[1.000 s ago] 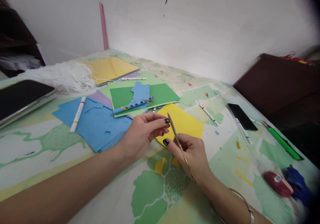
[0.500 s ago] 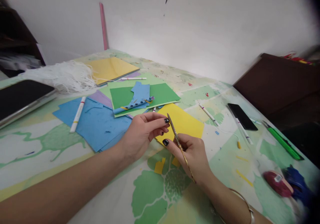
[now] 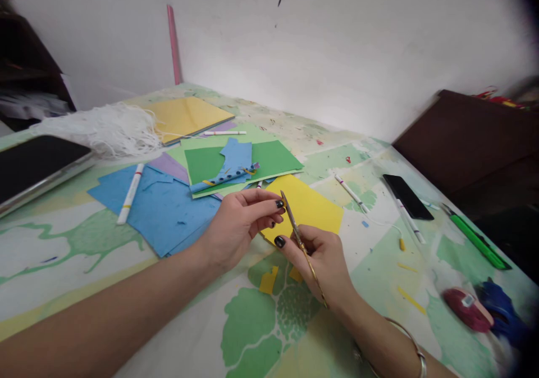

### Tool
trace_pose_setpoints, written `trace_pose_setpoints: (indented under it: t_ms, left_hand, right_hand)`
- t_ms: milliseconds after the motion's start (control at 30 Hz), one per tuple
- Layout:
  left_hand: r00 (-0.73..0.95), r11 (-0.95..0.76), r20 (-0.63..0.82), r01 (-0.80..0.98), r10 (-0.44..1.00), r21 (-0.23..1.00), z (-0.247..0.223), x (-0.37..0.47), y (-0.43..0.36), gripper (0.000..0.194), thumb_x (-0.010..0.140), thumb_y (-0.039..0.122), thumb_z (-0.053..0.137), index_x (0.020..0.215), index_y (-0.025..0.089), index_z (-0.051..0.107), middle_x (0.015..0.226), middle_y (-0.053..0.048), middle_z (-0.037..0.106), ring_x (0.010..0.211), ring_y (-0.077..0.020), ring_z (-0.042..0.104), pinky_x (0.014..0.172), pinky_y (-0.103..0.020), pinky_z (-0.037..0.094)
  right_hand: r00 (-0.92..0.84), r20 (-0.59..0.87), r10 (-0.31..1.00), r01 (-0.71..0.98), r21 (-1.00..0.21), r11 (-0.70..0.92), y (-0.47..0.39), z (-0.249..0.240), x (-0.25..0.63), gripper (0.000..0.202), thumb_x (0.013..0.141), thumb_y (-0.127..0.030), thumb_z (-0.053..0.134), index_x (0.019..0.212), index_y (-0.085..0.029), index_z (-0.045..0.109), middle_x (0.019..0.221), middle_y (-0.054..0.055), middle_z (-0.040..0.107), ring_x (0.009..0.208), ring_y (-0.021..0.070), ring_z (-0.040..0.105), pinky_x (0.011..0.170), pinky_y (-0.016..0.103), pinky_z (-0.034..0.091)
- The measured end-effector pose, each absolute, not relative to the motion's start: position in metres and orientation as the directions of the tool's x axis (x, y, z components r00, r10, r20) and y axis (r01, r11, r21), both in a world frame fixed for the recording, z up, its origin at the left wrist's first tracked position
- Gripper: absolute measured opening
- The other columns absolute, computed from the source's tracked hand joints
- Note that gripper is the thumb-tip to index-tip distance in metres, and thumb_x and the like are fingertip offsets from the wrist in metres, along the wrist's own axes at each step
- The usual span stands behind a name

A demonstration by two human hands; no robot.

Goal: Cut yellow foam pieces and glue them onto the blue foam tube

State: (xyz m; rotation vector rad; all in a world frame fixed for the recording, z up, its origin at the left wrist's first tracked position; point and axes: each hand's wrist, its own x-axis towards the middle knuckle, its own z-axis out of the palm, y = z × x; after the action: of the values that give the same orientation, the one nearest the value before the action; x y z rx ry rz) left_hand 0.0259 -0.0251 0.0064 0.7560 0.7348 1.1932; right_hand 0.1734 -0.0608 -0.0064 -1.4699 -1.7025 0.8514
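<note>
My left hand [image 3: 242,226] pinches a tiny piece of yellow paper [image 3: 283,203] between thumb and fingertips, mostly hidden by the fingers. In my right hand [image 3: 322,260] is a pair of scissors [image 3: 292,216] with gold handles, seen nearly edge-on. Their pointed blades reach up to the left fingertips, touching or very close to the paper piece. Beneath both hands lies a yellow paper sheet [image 3: 314,204]. Small yellow offcuts [image 3: 268,281] rest on the table just below the hands.
Blue sheets [image 3: 168,215] and green sheets [image 3: 273,156] lie left and ahead, with a decorated blue paper roll [image 3: 223,178] on top. White string [image 3: 101,128] is heaped at far left. Rightward are markers [image 3: 351,192], a black phone [image 3: 406,196], a green cutter [image 3: 480,240] and a red object [image 3: 467,309].
</note>
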Motion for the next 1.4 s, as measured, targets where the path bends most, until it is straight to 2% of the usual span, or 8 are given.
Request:
trace_pose_setpoints:
  t_ms: [267,1400]
  left_hand:
    - [0.211,0.212,-0.121,-0.491,0.97,0.845,0.0057,0.024,-0.0245,0.006,0.068,0.012,0.071,0.074,0.012,0.068,0.063,-0.002,0.064,0.057,-0.0079,0.057,0.055,-0.016,0.042]
    - [0.211,0.239,-0.15,-0.507,0.966,0.828,0.0083,0.0284,-0.0281,0.006,0.066,0.012,0.072,0.071,0.012,0.068,0.063,-0.002,0.064,0.056,-0.0075,0.057,0.053,-0.015,0.043]
  right_hand:
    - [-0.148,0.094,0.985,0.455,-0.878,0.152,-0.0612,-0.0059,0.1742,0.042,0.077,-0.045,0.057,0.054,-0.018,0.036,0.052,-0.006,0.023,0.049,0.0071,0.021,0.043,0.022,0.016]
    - [-0.076,0.148,0.986,0.547,-0.821,0.166,-0.0613,-0.0066,0.1716,0.045,0.075,-0.045,0.058,0.05,-0.018,0.032,0.048,-0.006,0.022,0.047,0.0066,0.021,0.042,0.021,0.017]
